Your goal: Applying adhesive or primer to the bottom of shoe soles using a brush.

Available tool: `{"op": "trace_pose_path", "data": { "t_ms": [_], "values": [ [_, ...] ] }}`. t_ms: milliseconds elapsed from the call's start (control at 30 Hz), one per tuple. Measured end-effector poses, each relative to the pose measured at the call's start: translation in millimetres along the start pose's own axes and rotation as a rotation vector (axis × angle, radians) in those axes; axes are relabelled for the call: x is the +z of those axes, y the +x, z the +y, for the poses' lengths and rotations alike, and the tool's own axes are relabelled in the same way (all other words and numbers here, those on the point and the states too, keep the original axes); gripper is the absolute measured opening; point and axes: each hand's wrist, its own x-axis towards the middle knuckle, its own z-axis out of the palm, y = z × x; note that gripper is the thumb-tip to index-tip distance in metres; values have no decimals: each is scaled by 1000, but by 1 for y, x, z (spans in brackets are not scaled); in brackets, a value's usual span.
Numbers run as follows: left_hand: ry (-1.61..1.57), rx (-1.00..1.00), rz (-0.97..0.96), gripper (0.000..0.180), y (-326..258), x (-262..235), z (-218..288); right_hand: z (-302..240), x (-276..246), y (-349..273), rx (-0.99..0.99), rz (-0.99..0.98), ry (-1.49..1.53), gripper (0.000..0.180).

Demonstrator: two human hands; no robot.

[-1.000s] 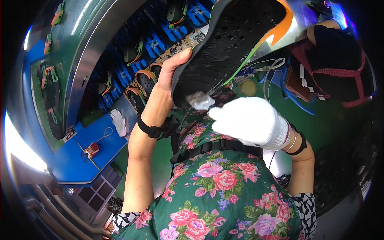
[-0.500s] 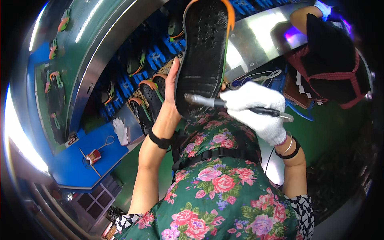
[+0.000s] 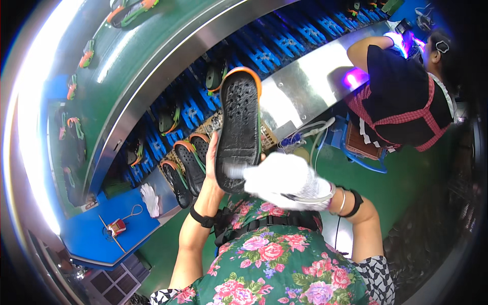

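My bare left hand (image 3: 210, 173) grips a black shoe sole (image 3: 238, 127) by its edges and holds it up lengthwise in front of me. The sole has an orange rim at its far end, green along the side, and a pattern of small hollows. In my right hand (image 3: 287, 180), covered by a white knit glove, is a brush (image 3: 235, 171). Its bristles, smeared by motion, lie over the lower part of the sole. The glove hides much of the handle.
Several soles (image 3: 189, 165) stand left of my hand. Behind them runs a line of blue racks (image 3: 264, 57) beside a metal ledge (image 3: 310, 76). A blue table (image 3: 96, 236) holds a white glove (image 3: 150, 200) and a small red object (image 3: 117, 227). A co-worker (image 3: 401, 96) sits at right.
The sole has come lower in view and my right hand has moved down and left with the brush. More of the racks and the co-worker shows.
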Motion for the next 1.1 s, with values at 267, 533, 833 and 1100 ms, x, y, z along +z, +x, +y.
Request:
{"op": "trace_pose_path", "data": {
  "t_ms": [267,533,833,1100],
  "values": [
    [60,98,-292,92,-25,0,14,0,-38,-21,516,580,1095,16],
    [-162,-22,-578,82,-48,11,21,44,-16,-74,727,913,1235,25],
    [-13,86,-771,90,-63,30,50,64,-1,-76,784,879,1182,22],
    [306,371,-721,101,-68,60,186,74,21,-64,825,726,1136,22]
  ]
}}
